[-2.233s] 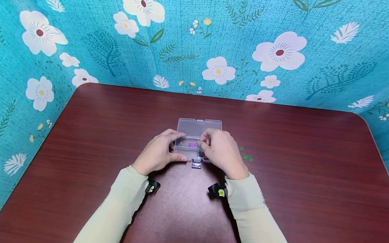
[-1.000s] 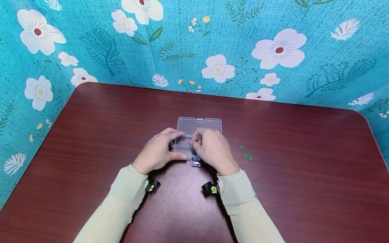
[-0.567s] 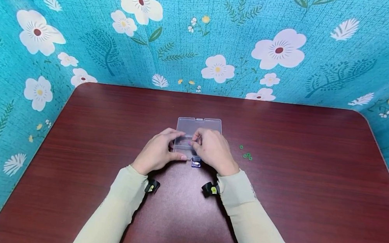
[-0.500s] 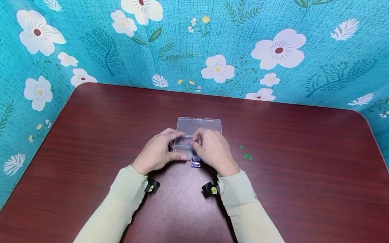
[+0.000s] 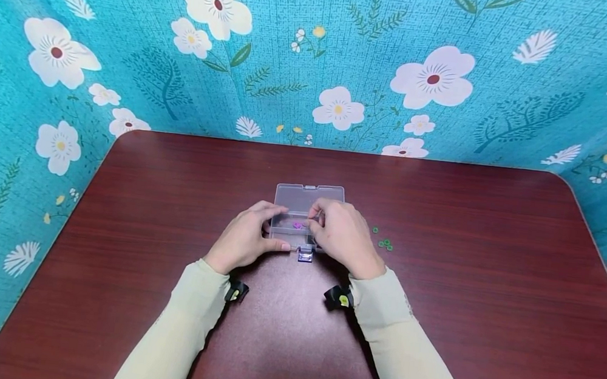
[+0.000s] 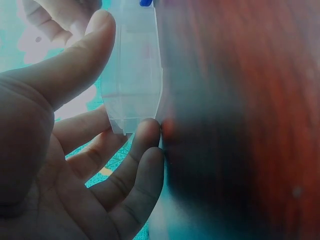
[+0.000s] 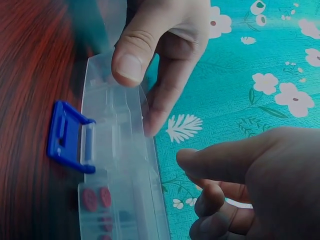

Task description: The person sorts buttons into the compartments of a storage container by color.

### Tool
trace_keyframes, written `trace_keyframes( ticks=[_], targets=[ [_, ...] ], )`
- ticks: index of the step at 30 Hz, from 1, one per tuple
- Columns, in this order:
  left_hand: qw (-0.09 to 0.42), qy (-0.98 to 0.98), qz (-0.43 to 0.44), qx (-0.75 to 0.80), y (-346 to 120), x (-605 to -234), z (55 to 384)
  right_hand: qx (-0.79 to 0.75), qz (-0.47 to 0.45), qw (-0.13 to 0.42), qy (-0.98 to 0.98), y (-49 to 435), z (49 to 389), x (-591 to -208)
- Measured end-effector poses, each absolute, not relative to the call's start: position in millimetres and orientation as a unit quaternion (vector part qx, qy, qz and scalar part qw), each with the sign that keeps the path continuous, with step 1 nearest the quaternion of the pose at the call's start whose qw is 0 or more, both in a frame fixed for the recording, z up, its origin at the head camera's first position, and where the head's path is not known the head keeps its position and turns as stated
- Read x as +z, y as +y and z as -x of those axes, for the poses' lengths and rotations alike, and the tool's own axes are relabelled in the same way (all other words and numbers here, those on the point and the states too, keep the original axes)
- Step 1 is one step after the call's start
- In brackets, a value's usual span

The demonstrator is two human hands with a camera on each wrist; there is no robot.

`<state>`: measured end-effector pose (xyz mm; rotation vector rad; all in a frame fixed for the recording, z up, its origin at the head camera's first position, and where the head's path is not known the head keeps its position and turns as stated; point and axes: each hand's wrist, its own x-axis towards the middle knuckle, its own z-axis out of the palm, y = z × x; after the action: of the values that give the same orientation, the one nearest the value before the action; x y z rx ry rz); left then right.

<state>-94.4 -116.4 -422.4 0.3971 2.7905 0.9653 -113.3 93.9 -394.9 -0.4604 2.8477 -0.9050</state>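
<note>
A clear plastic compartment box (image 5: 289, 237) stands on the table with its lid (image 5: 302, 198) raised at the back and its blue latch (image 7: 67, 135) hanging open at the front. My left hand (image 5: 244, 235) grips the box's left end, thumb on the front edge and fingers round the side and back. Several purple pieces (image 5: 297, 225) lie in a rear compartment. Small round red pieces, like buttons (image 7: 90, 200), show through the front wall in the right wrist view. Above the box's right half hovers my right hand (image 5: 345, 233), fingers loosely bent, with nothing visible between the fingertips.
Several small green rings (image 5: 386, 243) lie on the brown table (image 5: 465, 278) to the right of the box. A blue flowered cloth (image 5: 294, 60) hangs behind the table and along its sides.
My right hand has drawn back to the right from the purple pieces, which now show more fully in their compartment. The left hand keeps its grip on the box.
</note>
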Motion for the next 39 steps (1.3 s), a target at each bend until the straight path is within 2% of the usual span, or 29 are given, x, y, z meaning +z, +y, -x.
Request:
trace_keyframes(
  ticks=[16,30,39],
  targets=[
    [0.088,0.935,-0.125,0.319,-115.3,-421.5,94.0,-0.289,0.123,0.045,0.948,123.2,106.4,-393.0],
    [0.089,0.938,-0.123,0.311,-114.7,-422.0,94.0,-0.281,0.133,0.008,0.950,147.4,101.0,-395.1],
    [0.090,0.939,-0.121,0.309,-114.4,-422.1,93.4,-0.271,0.119,0.018,0.955,161.7,99.2,-397.3]
  ],
)
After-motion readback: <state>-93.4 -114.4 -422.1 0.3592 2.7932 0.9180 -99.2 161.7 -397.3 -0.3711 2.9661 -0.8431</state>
